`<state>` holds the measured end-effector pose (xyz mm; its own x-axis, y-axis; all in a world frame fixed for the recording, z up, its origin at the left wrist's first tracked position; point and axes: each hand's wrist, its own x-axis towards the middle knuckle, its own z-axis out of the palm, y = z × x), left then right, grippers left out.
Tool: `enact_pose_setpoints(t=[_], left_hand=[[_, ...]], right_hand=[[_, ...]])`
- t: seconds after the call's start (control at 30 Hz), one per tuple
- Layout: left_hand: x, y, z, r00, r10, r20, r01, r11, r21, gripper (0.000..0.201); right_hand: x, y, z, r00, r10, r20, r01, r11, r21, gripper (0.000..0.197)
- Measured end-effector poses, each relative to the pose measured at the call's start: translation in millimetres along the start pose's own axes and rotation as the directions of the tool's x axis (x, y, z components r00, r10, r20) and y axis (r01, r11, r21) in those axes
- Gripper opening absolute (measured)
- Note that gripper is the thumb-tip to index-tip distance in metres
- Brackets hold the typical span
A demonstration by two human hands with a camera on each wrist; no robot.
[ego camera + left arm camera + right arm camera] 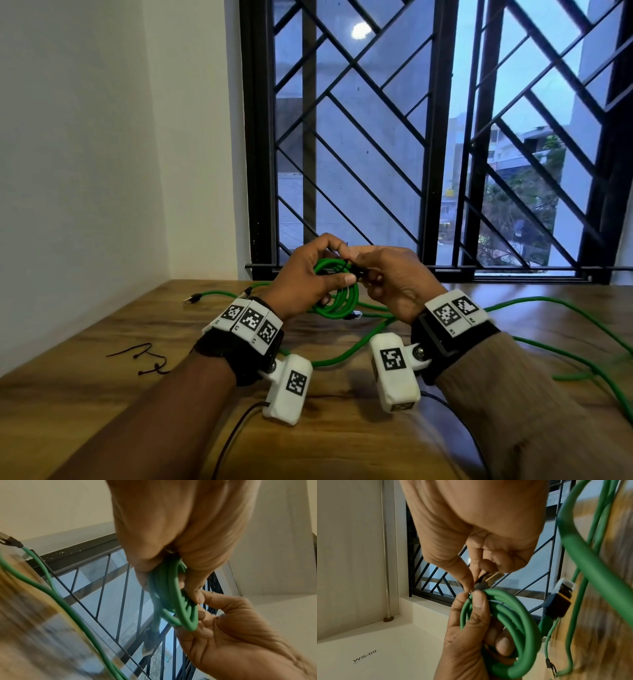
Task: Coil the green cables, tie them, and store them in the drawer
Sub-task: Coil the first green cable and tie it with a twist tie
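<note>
My left hand (pixel 334 270) grips a small coil of thick green cable (pixel 337 298) above the wooden table (pixel 102 342), thumb across the loops. The right hand (pixel 364 274) meets it at the coil's top and pinches a thin black tie (pixel 478 583) between thumb and forefinger, beside the coil's gold plug (pixel 493 576). In the right wrist view the left hand (pixel 471 622) wraps the coil (pixel 522 622), and a dark connector (pixel 558 601) hangs from it. In the left wrist view the left hand (pixel 171 547) holds the coil (pixel 173 601) against the right hand's palm (pixel 223 635).
Loose green cables (pixel 565 342) sprawl over the table's middle and right; two plug ends (pixel 191 298) lie at the back left. Black ties (pixel 147 359) lie on the left. A barred window (pixel 411 137) stands behind, a white wall (pixel 85 137) at left.
</note>
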<state>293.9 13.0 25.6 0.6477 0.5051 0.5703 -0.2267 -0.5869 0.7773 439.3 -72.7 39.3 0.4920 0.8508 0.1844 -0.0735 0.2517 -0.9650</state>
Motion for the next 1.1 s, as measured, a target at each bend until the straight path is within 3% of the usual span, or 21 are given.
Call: enact_pose_setpoints(t=[0.43, 0.63, 0.77, 0.93, 1.1], left_hand=[[1.2, -3.4, 0.5, 0.998, 0.057, -0.024, -0.057, 0.998, -0.025, 0.029], [0.5, -4.4, 3.1, 0.999, 0.032, -0.006, -0.032, 0.999, -0.018, 0.028], [1.4, -5.8, 3.3, 0.999, 0.03, -0.011, -0.03, 0.999, -0.012, 0.027], [1.2, -4.9, 4.8, 0.999, 0.043, -0.01, -0.044, 0.999, -0.018, 0.027], [2.8, -8.4, 3.1, 0.996, 0.05, -0.074, -0.052, 0.998, -0.019, 0.026]], right_hand=[[-0.9, -0.8, -1.2, 0.999, 0.022, 0.034, -0.022, 1.0, -0.008, 0.017], [-4.1, 0.3, 11.0, 0.989, -0.1, -0.105, 0.083, 0.985, -0.154, 0.013], [-9.8, -1.0, 13.7, 0.981, -0.162, -0.109, 0.141, 0.975, -0.173, 0.008], [-12.0, 0.0, 15.2, 0.978, -0.165, -0.124, 0.15, 0.981, -0.122, 0.027], [-7.2, 2.5, 12.3, 0.972, -0.214, -0.1, 0.202, 0.972, -0.121, 0.011]])
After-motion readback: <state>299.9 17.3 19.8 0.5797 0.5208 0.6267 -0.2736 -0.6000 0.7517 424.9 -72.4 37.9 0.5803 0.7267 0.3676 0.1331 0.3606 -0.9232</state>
